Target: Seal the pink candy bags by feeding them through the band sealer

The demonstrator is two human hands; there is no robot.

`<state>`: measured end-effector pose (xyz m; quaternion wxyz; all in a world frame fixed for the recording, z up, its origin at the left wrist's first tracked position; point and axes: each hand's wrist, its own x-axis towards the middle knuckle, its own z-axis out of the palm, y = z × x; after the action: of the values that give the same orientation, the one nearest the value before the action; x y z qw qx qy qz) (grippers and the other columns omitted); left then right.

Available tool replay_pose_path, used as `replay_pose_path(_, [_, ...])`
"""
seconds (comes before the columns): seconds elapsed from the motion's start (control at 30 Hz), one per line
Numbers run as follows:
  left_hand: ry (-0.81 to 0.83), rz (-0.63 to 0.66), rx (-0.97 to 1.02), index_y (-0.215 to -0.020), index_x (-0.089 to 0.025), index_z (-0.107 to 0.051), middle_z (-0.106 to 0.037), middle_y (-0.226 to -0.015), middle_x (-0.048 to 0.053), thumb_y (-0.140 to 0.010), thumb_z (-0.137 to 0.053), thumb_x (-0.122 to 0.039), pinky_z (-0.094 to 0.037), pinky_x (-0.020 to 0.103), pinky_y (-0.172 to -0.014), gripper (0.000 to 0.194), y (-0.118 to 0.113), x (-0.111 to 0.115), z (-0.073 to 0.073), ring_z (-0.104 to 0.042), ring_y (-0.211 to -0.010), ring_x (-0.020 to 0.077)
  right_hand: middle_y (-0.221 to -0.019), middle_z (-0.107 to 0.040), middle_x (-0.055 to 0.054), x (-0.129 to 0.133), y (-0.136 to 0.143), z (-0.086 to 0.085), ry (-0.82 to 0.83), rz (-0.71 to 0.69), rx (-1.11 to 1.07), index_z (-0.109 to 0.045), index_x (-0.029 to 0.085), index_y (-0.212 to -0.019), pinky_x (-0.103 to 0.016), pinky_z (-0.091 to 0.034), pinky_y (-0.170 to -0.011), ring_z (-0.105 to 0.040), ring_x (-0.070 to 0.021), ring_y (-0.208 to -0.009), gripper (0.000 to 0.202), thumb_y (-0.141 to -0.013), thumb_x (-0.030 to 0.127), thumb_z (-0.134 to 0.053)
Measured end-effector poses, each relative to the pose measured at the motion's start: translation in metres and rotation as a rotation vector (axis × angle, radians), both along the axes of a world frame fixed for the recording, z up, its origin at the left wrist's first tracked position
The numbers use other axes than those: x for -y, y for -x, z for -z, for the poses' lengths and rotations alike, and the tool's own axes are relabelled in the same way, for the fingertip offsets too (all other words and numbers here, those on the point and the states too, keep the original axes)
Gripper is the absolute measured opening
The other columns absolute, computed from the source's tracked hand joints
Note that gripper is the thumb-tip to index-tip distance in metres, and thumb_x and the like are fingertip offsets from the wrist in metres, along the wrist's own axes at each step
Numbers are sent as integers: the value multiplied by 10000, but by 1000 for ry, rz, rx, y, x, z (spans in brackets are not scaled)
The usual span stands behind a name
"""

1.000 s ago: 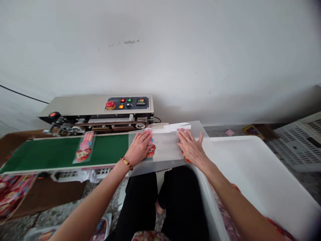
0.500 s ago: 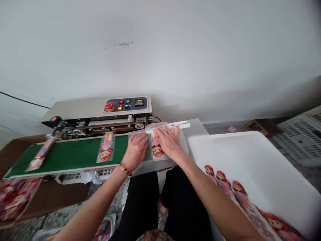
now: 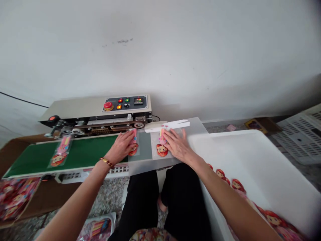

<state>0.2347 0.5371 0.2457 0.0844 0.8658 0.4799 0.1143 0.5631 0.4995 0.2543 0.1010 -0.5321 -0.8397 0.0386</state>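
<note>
My left hand [image 3: 122, 146] lies with outstretched fingers on a clear packet [image 3: 133, 150] holding a red-haired doll figure, at the right end of the green conveyor belt [image 3: 86, 152]. The packet's upper end is by the sealing machine's [image 3: 100, 110] entry wheel. My right hand [image 3: 178, 146] rests flat, fingers spread, on another doll packet [image 3: 162, 150], which sits on the pale sheet [image 3: 160, 163] beside the belt. Further left, a third doll packet [image 3: 60, 152] lies on the belt.
White strips [image 3: 173, 125] lie along the sheet's back edge. On the right stands a white tub [image 3: 235, 144] with several doll figures. A cardboard box [image 3: 54, 197] of packets sits below the belt's left end. A white crate [image 3: 301, 137] is at far right.
My left hand has moved left and down onto a packet at the belt's right end. Packets on the belt have travelled left; the leftmost one is gone from view. My right hand has shifted slightly right.
</note>
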Motion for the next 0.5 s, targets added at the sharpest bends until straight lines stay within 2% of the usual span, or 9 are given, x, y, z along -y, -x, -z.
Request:
replay_pose_path(0.07, [-24, -92, -25, -1398, -210, -557, -540, -1501, 147, -964, -508, -380, -301, 662, -1189, 468, 19, 2, -1, -463, -1420, 358, -1579, -441, -85, -7, 10, 0, -1, -69, -6, -440, 231, -1538, -729, -54, -1209, -328, -322, -1489, 484, -1077, 328, -326])
replay_pose_path(0.13, [-121, -193, -19, -1364, -212, -586, -567, -1473, 152, -972, -483, -334, -272, 696, -1182, 424, 19, 8, -3, -468, -1414, 374, -1577, -446, -73, -14, 23, 1, 11, -120, -23, -427, 246, -1542, -729, -49, -1210, -328, -307, -1490, 480, -1083, 330, -317])
replay_pose_path(0.2, [-209, -183, 29, -1331, -209, -610, -606, -1429, 146, -996, -422, -281, -265, 650, -1209, 391, -4, 14, -6, -511, -1385, 325, -1574, -451, -72, -21, 34, 1, 41, -150, -46, -424, 242, -1540, -730, -39, -1210, -327, -294, -1491, 475, -1086, 333, -318])
replay_pose_path(0.27, [-206, -41, 79, -1344, -205, -600, -625, -1411, 125, -1017, -376, -260, -294, 554, -1235, 400, -40, 18, -7, -524, -1379, 258, -1574, -450, -77, -26, 40, -2, 70, -154, -68, -423, 233, -1536, -730, -49, -1208, -331, -287, -1490, 471, -1083, 327, -330])
replay_pose_path(0.33, [-158, 71, 74, -1418, -175, -539, -558, -1486, 136, -1022, -369, -262, -308, 524, -1237, 439, -76, 20, -6, -460, -1436, 249, -1568, -458, -80, -26, 35, -7, 71, -129, -79, -449, 237, -1518, -726, -79, -1205, -348, -286, -1482, 460, -1073, 295, -348])
replay_pose_path(0.4, [-125, 86, 53, -1465, -156, -490, -501, -1535, 155, -1023, -372, -267, -305, 543, -1235, 471, -99, 19, -3, -424, -1462, 264, -1553, -480, -81, -18, 19, -13, 39, -77, -77, -502, 243, -1476, -712, -111, -1202, -369, -286, -1470, 443, -1058, 258, -358])
replay_pose_path(0.5, [-125, 37, 47, -1472, -150, -482, -493, -1536, 173, -1031, -355, -278, -298, 561, -1233, 477, -102, 14, 5, -430, -1457, 273, -1512, -528, -98, 14, -25, -14, -44, 52, -79, -554, 237, -1433, -662, -168, -1200, -392, -284, -1458, 434, -1050, 255, -351])
